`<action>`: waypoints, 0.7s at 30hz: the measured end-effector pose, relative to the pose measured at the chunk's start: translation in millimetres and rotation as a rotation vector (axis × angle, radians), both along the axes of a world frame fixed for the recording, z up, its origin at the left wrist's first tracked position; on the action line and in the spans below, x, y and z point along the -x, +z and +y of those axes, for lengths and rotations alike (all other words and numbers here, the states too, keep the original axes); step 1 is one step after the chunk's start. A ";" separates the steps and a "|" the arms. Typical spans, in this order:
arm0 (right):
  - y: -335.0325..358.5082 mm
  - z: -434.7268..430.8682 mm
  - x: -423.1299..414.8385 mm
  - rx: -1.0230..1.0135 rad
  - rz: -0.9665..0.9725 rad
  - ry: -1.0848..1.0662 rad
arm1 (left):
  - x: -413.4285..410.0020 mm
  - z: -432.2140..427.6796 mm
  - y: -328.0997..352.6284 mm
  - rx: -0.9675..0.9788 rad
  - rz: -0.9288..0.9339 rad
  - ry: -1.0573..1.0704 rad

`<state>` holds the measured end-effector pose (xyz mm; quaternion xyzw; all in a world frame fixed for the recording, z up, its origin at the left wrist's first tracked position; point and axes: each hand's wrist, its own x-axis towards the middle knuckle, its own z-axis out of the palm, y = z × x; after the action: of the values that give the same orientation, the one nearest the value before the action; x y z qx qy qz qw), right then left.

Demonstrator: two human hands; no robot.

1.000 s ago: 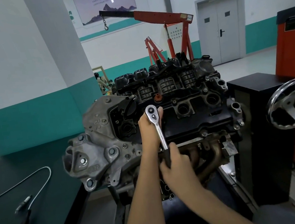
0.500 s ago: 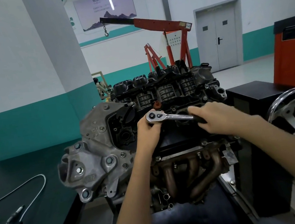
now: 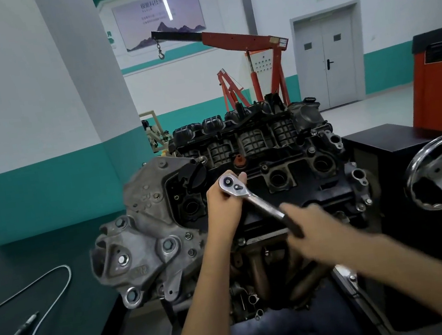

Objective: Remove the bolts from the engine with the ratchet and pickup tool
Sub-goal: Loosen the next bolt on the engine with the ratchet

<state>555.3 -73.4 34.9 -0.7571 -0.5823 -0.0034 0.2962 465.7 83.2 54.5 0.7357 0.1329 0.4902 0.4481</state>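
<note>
While the left hand (image 3: 224, 209) cups the ratchet (image 3: 249, 197) head on top of the engine (image 3: 281, 141), the handle slants down-right into the right hand (image 3: 311, 222), blurred but seemingly wrapped round the grip; the pickup tool (image 3: 68, 271) lies well left, nearer the left hand.

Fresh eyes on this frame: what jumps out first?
The engine fills the centre, a ratchet on its top cover: left hand cups the head, blurred right hand grips the handle. Behind stands a red hoist; the pickup tool lies on the dark bench at left.
</note>
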 end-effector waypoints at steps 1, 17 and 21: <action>21.2 -4.2 -22.5 0.062 -0.156 0.013 | -0.3 -2.0 2.6 -0.018 0.007 0.001; -52.3 32.6 80.4 -0.326 0.446 -0.022 | -9.2 -3.2 2.1 0.027 -0.011 0.045; -34.0 12.0 35.0 -0.129 0.252 -0.005 | -5.9 -1.2 1.0 0.014 0.013 -0.002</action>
<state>520.3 -61.4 1.0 -0.7325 -0.5370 0.0536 0.4149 471.6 82.0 55.5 0.7358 0.1383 0.4842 0.4529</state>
